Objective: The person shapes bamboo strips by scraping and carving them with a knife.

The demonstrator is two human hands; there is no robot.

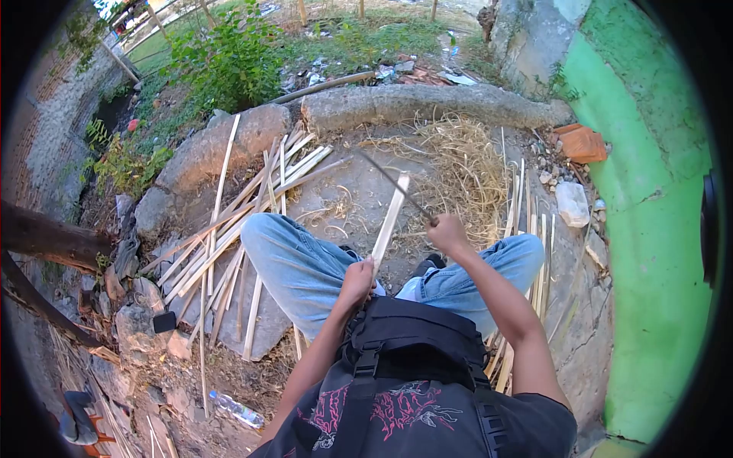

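My left hand is closed around the lower end of a pale bamboo strip, which slants up and away from my lap. In my right hand is a knife with a long, dark, narrow blade; the fingers wrap its handle, which is mostly hidden. The blade points up and left and crosses the strip near its far end. Whether it touches the strip, I cannot tell. Both hands are between my bent knees in blue jeans.
Several bamboo strips lie piled on the left, and more on the right. Curly shavings heap ahead, before a low stone kerb. A green wall bounds the right. A plastic bottle lies lower left.
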